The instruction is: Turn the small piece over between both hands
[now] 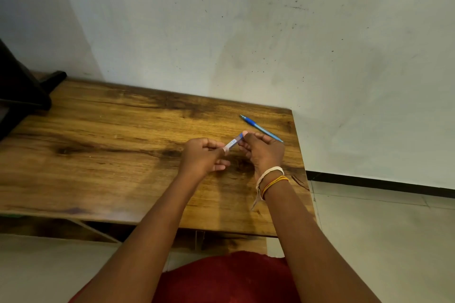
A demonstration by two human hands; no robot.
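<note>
Head view, wooden table [103,155] against marked white wall [270,32], tiled floor [384,229]

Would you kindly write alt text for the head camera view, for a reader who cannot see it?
Two bare hands hold a small clear-and-blue pen between them above a wooden table, the left hand gripping one end and the right hand the other. A second blue pen lies on the table just beyond the right hand, near a pale wall.

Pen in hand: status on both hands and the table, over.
Left hand and right hand both grip the small pen, above the table. Blue pen lies apart, beyond the right hand. Nothing obstructing.
</note>
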